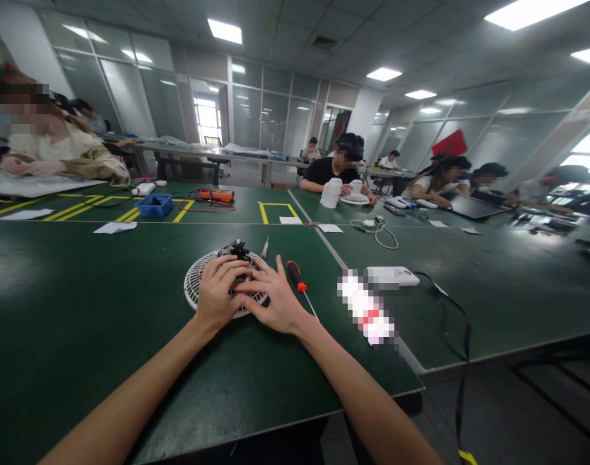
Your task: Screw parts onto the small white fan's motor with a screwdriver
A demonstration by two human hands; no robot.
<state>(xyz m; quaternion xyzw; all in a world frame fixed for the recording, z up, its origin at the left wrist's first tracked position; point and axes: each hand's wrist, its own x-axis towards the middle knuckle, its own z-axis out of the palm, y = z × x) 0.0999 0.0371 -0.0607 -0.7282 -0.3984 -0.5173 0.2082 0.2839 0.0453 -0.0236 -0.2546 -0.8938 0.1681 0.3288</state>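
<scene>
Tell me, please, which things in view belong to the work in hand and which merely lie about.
Belonging, it seems: white round grille; dark parts on it; probably black-and-red screwdriver and small slim tool.

Lying about, apparently: blue tray; orange device; white device.

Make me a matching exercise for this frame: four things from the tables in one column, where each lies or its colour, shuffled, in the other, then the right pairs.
Things
1. Screwdriver
2. Round grille
3. Small tray
4. Oblong device

Places and colours
A. Blue, farther off than the hands
B. White, with a black cable at its right end
C. Beneath the left hand and right hand
D. On the tabletop, close to the right hand

Right pairs: 1-D, 2-C, 3-A, 4-B
</scene>
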